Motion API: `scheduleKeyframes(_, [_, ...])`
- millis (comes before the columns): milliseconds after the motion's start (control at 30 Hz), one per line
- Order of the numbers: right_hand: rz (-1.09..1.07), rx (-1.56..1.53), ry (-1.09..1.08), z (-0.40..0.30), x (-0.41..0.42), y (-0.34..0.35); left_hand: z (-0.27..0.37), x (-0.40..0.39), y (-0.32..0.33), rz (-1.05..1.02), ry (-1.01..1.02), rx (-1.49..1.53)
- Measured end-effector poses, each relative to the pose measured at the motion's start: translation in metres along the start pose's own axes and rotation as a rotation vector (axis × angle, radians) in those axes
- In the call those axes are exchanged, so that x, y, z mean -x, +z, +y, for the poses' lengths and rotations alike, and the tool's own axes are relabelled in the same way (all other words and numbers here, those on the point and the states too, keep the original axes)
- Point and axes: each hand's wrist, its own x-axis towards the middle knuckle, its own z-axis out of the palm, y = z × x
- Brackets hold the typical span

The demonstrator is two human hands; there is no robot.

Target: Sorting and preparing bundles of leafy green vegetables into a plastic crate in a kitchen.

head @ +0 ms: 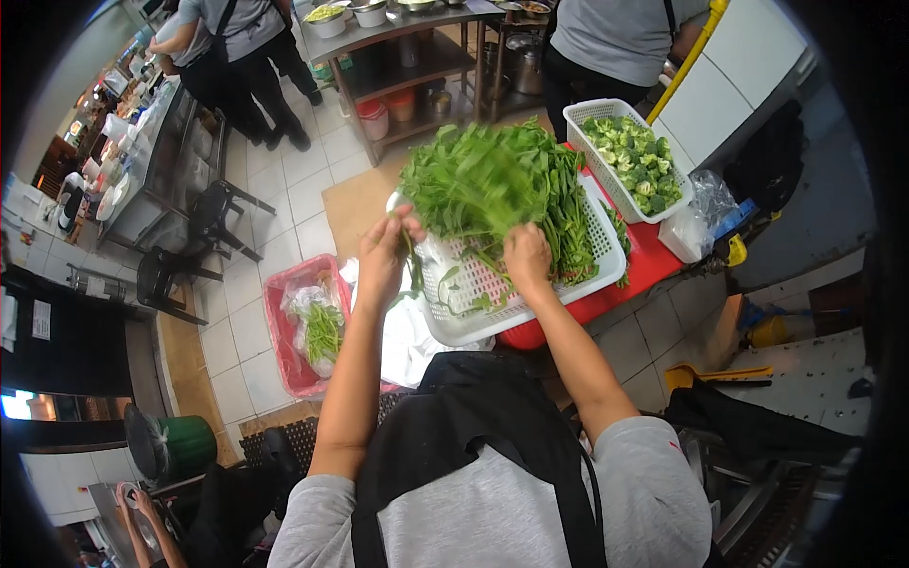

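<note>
A big heap of leafy greens (561, 163) fills the far and right part of a white perforated plastic basket (497, 330). My right hand (529, 257) is closed around a bunch of green stems over the basket; the leaves beyond it are blurred. At the basket's left edge, my left hand (387, 245) pinches a thin green stem between thumb and fingers, and a leafy piece hangs below it. A few loose sprigs lie on the basket's bare floor between my hands. To the left, a pink bin (275, 312) with a plastic liner holds cut green stems (323, 332).
A white basket of broccoli florets (628, 167) stands beyond on the red table (650, 266), beside plastic bags (710, 202). Black stools (170, 273) are at left. A steel shelf table (405, 74) and several people stand farther off; another person's hands (135, 500) show at lower left.
</note>
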Motion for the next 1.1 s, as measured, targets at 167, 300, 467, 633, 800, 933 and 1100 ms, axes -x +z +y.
scheduleKeyframes(167, [0.058, -0.427, 0.044, -0.008, -0.012, -0.032, 0.004, 0.000, 0.002, 0.099, -0.043, 0.035])
scheduleKeyframes(300, [0.116, -0.818, 0.142, -0.011, -0.027, -0.050, 0.005, 0.003, 0.008, 0.101, -0.049, -0.116])
scheduleKeyframes(467, [0.152, -0.969, 0.214, -0.007, -0.037, -0.065, 0.010, 0.007, 0.026, 0.041, -0.088, -0.338])
scheduleKeyframes(633, [0.184, -0.784, 0.113, -0.008, -0.029, -0.066, 0.017, 0.013, 0.054, -0.061, 0.332, -0.949])
scheduleKeyframes(800, [0.175, -0.715, 0.018, -0.028, -0.023, -0.069, 0.029, 0.005, 0.076, -0.071, 0.819, -1.396])
scheduleKeyframes(933, [0.127, -0.673, -0.093, -0.034, -0.017, -0.070, 0.027, -0.005, 0.080, -0.087, 0.787, -1.567])
scheduleKeyframes(1100, [0.082, -0.777, 0.010, -0.028, -0.014, -0.062, 0.027, -0.010, 0.059, 0.214, 0.884, -1.212])
